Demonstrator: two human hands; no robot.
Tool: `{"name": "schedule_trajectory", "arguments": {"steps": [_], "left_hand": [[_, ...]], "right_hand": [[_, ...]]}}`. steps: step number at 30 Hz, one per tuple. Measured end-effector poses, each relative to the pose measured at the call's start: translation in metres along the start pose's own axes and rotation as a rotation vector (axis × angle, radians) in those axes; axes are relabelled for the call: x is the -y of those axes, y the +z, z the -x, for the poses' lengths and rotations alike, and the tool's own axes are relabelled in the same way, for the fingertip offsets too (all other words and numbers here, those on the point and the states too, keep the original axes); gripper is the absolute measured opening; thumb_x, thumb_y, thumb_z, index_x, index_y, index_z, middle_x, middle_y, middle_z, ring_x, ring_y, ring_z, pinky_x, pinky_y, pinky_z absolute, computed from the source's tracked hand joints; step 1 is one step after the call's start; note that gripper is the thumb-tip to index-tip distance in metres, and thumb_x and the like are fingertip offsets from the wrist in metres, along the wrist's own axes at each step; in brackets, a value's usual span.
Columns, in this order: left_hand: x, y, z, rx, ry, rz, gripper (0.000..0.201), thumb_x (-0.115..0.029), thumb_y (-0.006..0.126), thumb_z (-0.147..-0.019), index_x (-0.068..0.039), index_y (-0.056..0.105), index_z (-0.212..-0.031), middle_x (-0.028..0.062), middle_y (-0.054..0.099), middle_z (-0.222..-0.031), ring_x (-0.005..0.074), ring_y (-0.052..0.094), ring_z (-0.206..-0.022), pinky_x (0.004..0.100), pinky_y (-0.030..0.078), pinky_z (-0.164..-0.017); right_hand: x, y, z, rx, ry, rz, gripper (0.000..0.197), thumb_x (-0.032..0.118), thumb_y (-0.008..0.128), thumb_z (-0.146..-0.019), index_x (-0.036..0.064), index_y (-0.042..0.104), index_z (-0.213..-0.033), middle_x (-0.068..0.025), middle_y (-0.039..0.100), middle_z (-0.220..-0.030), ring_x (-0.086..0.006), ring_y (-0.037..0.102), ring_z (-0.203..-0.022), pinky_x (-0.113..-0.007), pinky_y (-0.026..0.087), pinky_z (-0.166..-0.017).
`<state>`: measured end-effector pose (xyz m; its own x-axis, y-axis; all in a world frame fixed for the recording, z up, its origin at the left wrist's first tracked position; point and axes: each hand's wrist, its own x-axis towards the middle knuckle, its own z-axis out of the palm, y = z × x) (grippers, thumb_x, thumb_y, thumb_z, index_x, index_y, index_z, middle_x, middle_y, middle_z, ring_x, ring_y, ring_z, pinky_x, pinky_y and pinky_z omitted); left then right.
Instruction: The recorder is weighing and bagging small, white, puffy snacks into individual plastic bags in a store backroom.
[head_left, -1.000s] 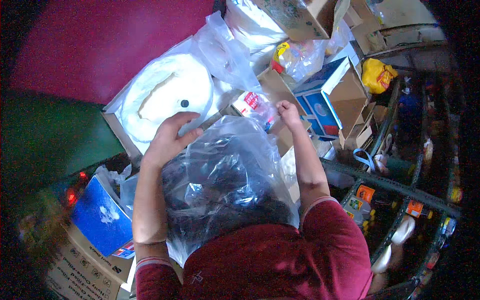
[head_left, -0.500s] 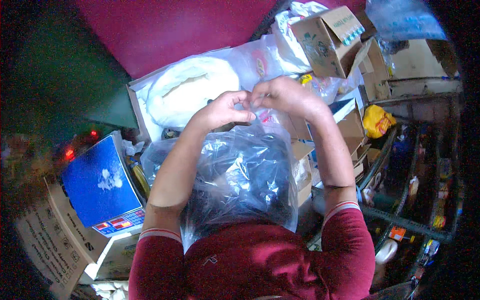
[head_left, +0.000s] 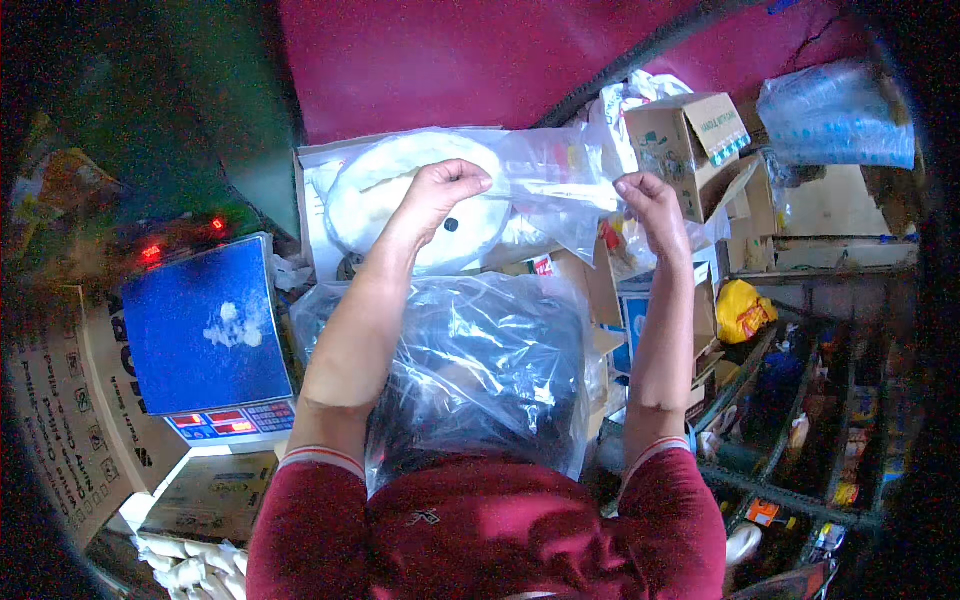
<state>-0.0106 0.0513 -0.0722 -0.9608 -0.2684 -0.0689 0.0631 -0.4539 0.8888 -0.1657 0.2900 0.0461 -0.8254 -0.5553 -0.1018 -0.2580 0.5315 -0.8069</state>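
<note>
Two-handed hold, seen from above. We see the left hand pinching a clear plastic bag between thumb and fingers, while the right hand pinches its other side – the bag spans the gap between them. Behind it lies a shallow box with a round white mass inside. Nearer the body, a large clear plastic sheet covers something dark (its shape we cannot tell) – and at left stands a blue-topped scale, smudged white.
</note>
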Motion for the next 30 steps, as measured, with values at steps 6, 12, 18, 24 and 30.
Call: {"name": "schedule_trajectory", "arguments": {"steps": [6,12,18,24,30], "left_hand": [[0.002,-0.004,-0.003,-0.027,-0.032,0.026,0.018,-0.018,0.064,-0.077,-0.003,0.062,-0.087,0.0014,0.061,-0.082,0.0092,0.052,-0.081,0.0234,0.039,-0.077],[0.003,-0.004,-0.004,-0.050,0.018,0.031,0.019,-0.020,0.059,-0.081,-0.002,0.061,-0.088,0.0014,0.059,-0.078,0.0091,0.051,-0.076,0.0237,0.039,-0.075],[0.000,-0.010,-0.002,-0.204,0.040,-0.307,0.024,-0.027,0.056,-0.083,-0.003,0.057,-0.076,0.0002,0.052,-0.064,0.0086,0.048,-0.063,0.0239,0.039,-0.059],[-0.006,-0.012,0.001,-0.206,0.013,-0.258,0.018,-0.022,0.057,-0.082,-0.005,0.054,-0.078,-0.0001,0.050,-0.064,0.0089,0.046,-0.059,0.0234,0.038,-0.057],[0.001,-0.017,-0.002,-0.220,0.157,0.024,0.014,-0.015,0.061,-0.079,-0.004,0.053,-0.077,-0.0002,0.055,-0.067,0.0075,0.048,-0.059,0.0208,0.039,-0.056]], "right_hand": [[-0.013,0.007,0.009,-0.065,0.060,-0.141,0.017,0.020,0.061,-0.080,0.0044,0.061,-0.086,0.0033,0.054,-0.070,-0.0041,0.045,-0.059,-0.018,0.036,-0.053],[-0.031,0.013,0.012,-0.143,0.061,-0.150,0.017,0.018,0.057,-0.083,0.0034,0.061,-0.089,0.0040,0.055,-0.073,-0.0050,0.044,-0.064,-0.020,0.036,-0.058],[-0.035,0.047,0.017,-0.126,0.104,-0.321,0.013,0.017,0.056,-0.083,0.0055,0.061,-0.087,0.0059,0.050,-0.065,-0.0030,0.039,-0.055,-0.018,0.030,-0.050],[-0.050,0.061,0.007,-0.081,0.102,-0.196,0.018,0.017,0.057,-0.083,0.0032,0.060,-0.093,0.0010,0.055,-0.069,-0.0068,0.048,-0.062,-0.022,0.039,-0.056],[-0.013,0.088,0.009,-0.371,-0.377,0.411,0.047,0.015,0.062,-0.075,0.0036,0.047,-0.118,-0.0208,0.048,-0.114,-0.0303,0.046,-0.109,-0.037,0.037,-0.091]]}}
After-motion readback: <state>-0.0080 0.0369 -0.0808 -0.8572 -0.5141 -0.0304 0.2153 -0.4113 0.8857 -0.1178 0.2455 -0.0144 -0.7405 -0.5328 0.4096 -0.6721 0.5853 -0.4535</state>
